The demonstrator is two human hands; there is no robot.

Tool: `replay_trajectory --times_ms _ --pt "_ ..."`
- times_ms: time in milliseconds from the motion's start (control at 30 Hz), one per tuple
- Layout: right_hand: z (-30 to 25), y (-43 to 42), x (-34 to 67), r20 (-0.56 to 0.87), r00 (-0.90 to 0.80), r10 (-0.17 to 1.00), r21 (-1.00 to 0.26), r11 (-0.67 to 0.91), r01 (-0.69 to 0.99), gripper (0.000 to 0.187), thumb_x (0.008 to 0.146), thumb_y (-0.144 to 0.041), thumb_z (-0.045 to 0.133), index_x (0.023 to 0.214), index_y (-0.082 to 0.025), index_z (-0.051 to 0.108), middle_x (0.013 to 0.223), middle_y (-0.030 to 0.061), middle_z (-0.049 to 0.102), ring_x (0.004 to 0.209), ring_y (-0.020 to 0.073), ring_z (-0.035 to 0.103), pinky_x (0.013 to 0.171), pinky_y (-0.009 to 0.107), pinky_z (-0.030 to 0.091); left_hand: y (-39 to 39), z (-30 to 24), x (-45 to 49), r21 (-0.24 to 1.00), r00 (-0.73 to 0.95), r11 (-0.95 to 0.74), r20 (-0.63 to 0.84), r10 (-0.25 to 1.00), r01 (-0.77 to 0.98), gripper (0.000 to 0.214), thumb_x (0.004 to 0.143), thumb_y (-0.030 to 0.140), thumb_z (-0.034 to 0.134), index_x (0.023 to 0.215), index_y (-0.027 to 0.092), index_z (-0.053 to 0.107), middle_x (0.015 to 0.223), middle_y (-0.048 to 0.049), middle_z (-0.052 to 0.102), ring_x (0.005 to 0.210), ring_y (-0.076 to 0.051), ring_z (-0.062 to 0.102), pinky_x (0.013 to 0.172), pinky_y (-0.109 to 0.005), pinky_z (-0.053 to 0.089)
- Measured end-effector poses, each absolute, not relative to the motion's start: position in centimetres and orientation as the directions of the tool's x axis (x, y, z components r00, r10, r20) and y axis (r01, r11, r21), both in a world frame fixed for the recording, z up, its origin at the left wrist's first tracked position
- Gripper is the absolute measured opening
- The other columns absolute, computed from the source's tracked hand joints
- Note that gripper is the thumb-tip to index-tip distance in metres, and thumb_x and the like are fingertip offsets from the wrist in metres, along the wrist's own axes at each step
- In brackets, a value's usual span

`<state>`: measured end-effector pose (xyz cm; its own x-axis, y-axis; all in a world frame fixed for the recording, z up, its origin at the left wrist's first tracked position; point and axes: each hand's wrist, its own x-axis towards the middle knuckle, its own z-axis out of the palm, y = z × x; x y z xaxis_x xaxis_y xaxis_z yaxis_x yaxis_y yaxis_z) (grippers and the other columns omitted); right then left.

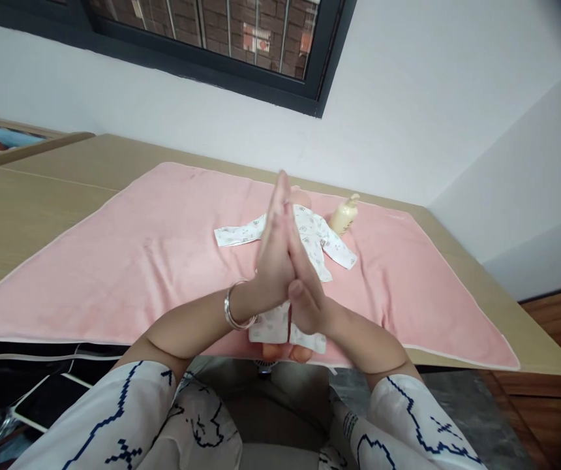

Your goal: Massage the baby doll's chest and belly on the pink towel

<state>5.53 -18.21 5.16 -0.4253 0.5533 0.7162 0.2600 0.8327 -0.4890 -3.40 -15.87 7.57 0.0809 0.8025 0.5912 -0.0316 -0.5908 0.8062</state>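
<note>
My left hand (273, 258) and my right hand (307, 297) are raised palm against palm, fingers straight and pointing away from me. Nothing shows between them. A silvery bangle (230, 310) circles my left wrist. Beyond and below my hands, a baby doll lies on a pink blanket (182, 222), in a white printed top (312, 228) with sleeves spread to both sides and white pants (267, 328). The doll's feet (301, 354) stick out near the blanket's front edge. My hands hide much of its body and part of its head (301, 197).
A cream pump bottle (344, 215) leans by the doll's right-side sleeve. The blanket covers much of a wooden table (65, 160) against a white wall below a dark-framed window (241, 72). A white-edged tablet-like device (50, 399) lies lower left. At far left is a wooden-sided tray or bed (40, 147).
</note>
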Motion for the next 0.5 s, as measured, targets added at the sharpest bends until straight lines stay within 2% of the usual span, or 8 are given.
replay_trajectory --times_ms 133,200,267,367,500 --pt "4.4 -18.5 4.8 0.683 -0.467 0.562 -0.487 0.826 0.282 0.083 0.097 -0.072 0.028 0.161 -0.038 -0.013 0.171 -0.007 0.016 0.16 0.0237 0.007 0.134 0.048 0.018 -14.0 7.9 -3.9 0.694 -0.091 -0.661 0.667 0.739 -0.286 0.056 0.101 0.065 0.017 0.145 0.044 0.045 0.164 0.0117 0.034 0.16 -0.021 0.012 0.133 -0.044 0.015" --pt "4.4 -18.6 4.8 0.7 -0.447 0.556 -0.499 0.83 0.251 0.078 0.099 -0.069 0.026 0.162 -0.038 -0.009 0.171 -0.0069 0.017 0.16 0.024 0.011 0.134 0.05 0.02 -13.5 7.6 -3.9 0.645 -0.129 -0.692 0.694 0.708 -0.323 0.049 0.102 0.062 0.024 0.141 0.044 0.049 0.163 0.012 0.037 0.159 -0.02 0.016 0.133 -0.043 0.015" --pt "4.5 -18.7 4.9 0.716 -0.416 0.56 -0.518 0.826 0.222 0.072 0.101 -0.064 0.025 0.162 -0.04 -0.005 0.171 -0.0088 0.016 0.159 0.0247 0.016 0.133 0.052 0.021 -13.1 7.3 -3.7 0.615 -0.157 -0.722 0.717 0.679 -0.316 0.045 0.103 0.057 0.027 0.139 0.045 0.052 0.161 0.0131 0.039 0.159 -0.019 0.018 0.133 -0.043 0.016" --pt "4.6 -18.9 4.8 0.676 -0.36 0.643 -0.575 0.766 0.288 0.075 0.1 -0.065 0.033 0.163 -0.041 0.0 0.169 -0.0094 0.021 0.158 0.0252 0.021 0.132 0.05 0.025 -11.9 6.9 -3.8 0.614 -0.15 -0.751 0.741 0.654 -0.243 0.044 0.104 0.057 0.029 0.137 0.043 0.055 0.16 0.0117 0.041 0.159 -0.019 0.017 0.132 -0.045 0.017" --pt "4.6 -19.0 4.9 0.64 -0.297 0.709 -0.629 0.705 0.328 0.069 0.103 -0.06 0.034 0.163 -0.033 0.014 0.165 -0.0012 0.035 0.156 0.0245 0.029 0.13 0.05 0.029 -9.5 6.7 -4.4 0.638 -0.111 -0.741 0.737 0.666 -0.212 0.046 0.104 0.058 0.031 0.134 0.037 0.058 0.161 0.0056 0.042 0.157 -0.021 0.025 0.13 -0.045 0.022"
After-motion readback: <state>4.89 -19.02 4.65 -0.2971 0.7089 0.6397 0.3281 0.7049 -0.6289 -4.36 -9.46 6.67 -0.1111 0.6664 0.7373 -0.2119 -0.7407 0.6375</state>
